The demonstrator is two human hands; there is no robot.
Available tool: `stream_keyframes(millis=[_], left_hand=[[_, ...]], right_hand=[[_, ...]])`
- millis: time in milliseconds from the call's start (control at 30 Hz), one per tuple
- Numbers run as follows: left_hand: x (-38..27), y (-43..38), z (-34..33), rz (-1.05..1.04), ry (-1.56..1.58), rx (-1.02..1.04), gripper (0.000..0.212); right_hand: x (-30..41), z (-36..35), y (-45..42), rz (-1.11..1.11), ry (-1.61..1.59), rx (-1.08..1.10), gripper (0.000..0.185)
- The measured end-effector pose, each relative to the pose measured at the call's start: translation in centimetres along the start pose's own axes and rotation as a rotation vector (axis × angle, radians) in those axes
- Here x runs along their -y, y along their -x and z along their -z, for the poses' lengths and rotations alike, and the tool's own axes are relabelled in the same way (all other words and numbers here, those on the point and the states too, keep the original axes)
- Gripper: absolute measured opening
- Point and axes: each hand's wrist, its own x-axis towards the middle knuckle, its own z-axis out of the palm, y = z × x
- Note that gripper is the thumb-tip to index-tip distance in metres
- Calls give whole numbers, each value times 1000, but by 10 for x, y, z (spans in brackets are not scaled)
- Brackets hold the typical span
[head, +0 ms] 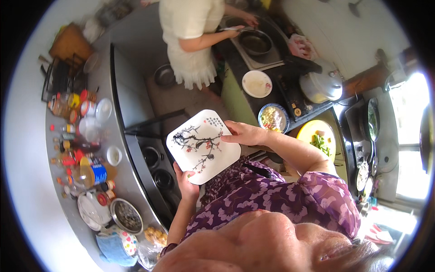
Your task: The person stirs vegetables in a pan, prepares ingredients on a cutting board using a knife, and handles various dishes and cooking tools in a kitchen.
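A white square plate (204, 146) with rounded corners, painted with dark branches and red blossoms, is held tilted in front of my body. My left hand (188, 182) grips its lower left edge, thumb on the upper face. On the opposite edge, at the upper right, my right hand (246, 133) holds it with the thumb over the rim. No food shows on the plate. Below my left hand's side, an open drawer (166, 190) contains dark round bowls or pans (163, 179).
Another person (190, 37) stands at the sink (261, 63), hands at a dark pan (255, 41). Right: a white bowl (257, 84), a bowl of chopped food (273, 117), a yellow plate of greens (319, 141), and a pressure cooker (321, 83). Left: a counter (119, 176) crowded with bottles (91, 175).
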Motion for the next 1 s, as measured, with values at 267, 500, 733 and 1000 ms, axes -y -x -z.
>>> stream_keyframes(millis=[267,500,733,1000], left_hand=[[-76,-88,-140,217,220,174,62],[-108,-214,-156,291,85,316,70],[-134,-353,-213,432,74,492,57],[-113,-466,-318,574,0,539,57]], right_hand=[[31,248,32,123,44,-307,40],[-5,459,-26,59,29,-829,43],[14,632,-37,-43,59,-1323,41],[34,846,-42,223,-181,-1669,44]])
